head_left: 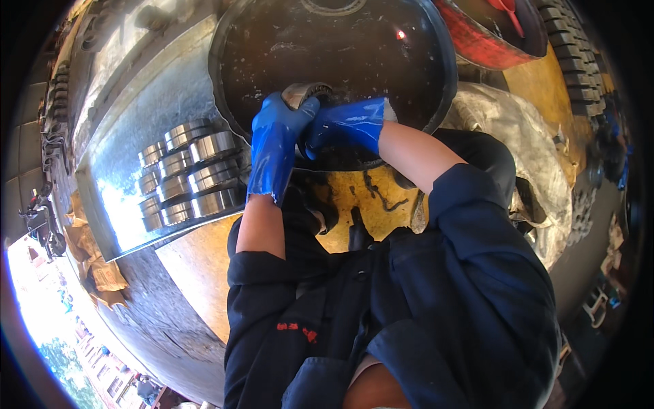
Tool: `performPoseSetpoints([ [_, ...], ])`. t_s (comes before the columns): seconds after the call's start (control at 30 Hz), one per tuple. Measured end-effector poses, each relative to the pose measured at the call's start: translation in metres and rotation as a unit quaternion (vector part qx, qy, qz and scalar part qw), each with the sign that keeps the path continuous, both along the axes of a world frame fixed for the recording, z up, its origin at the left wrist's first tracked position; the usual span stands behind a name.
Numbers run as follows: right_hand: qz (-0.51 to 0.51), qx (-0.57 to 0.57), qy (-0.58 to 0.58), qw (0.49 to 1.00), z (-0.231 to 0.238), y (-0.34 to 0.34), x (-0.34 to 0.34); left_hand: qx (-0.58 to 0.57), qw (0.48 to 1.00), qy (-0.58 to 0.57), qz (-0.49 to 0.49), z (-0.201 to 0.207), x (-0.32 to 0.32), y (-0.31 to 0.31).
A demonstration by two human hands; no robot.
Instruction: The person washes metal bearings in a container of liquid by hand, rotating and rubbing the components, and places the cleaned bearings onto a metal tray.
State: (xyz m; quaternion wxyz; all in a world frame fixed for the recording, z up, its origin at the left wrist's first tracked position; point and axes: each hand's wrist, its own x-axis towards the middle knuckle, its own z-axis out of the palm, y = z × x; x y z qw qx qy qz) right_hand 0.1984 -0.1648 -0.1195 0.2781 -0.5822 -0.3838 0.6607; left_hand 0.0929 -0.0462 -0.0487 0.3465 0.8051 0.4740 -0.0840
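Both my hands wear blue rubber gloves over the near part of a wide round tub [449, 75] of dark brown liquid. My left hand [283, 114] is closed around a metal bearing ring [298, 94], whose far edge shows a dark toothed or rollered rim. Close against it on the right, my right hand [327, 129] is bent inward with its fingers curled beside the ring. What the right fingers grip, if anything, is hidden by the glove and shadow.
Several shiny metal rings [187, 170] stand in rows on a metal sheet [112, 184] at the left. A red tub [477, 37] with a red object inside sits at the far right, beside a treaded tire [569, 48]. Pale crumpled sheeting [518, 129] lies right of my knee.
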Motion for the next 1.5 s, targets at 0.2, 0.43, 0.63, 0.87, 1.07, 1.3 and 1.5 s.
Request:
performPoseSetpoints([
  [0.2,-0.103,0.311,-0.320,0.889,-0.020,0.001,-0.040,0.007,1.000,0.003,-0.018,0.007,-0.005,-0.002],
  [0.43,-0.136,0.176,-0.100,0.970,-0.033,0.003,-0.025,0.004,1.000,0.013,-0.004,0.010,-0.002,-0.004],
  [0.63,-0.033,0.028,0.041,0.998,-0.008,-0.007,0.001,0.005,0.999,0.036,-0.014,0.009,0.001,-0.003],
  [0.87,-0.192,0.140,-0.007,0.971,-0.019,0.000,-0.036,-0.002,1.000,-0.002,-0.011,0.005,0.001,-0.005],
  [1.07,-0.185,0.131,0.020,0.974,-0.024,-0.002,-0.023,0.003,1.000,0.002,-0.010,-0.001,0.000,0.000],
  [1.3,-0.016,0.038,0.034,0.999,-0.011,0.004,0.000,-0.005,0.999,0.042,0.000,0.008,-0.002,0.002],
  [1.5,0.028,0.246,-0.142,0.958,-0.107,-0.006,0.007,-0.037,0.998,0.011,-0.048,0.008,0.026,-0.017],
])
